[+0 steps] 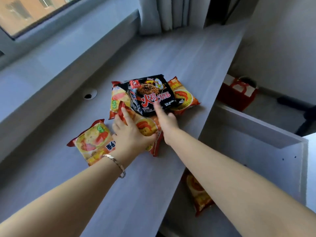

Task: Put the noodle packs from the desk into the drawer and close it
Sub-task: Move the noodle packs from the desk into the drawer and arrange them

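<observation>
resting under the left hand (131,134), an orange noodle pack (145,125).

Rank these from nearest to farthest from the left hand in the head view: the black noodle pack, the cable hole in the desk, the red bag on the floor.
From the left hand:
1. Black noodle pack, just beyond it, atop the pile.
2. Cable hole, further off to the left on the desk.
3. Red bag, far right, on the floor past the desk edge.
</observation>
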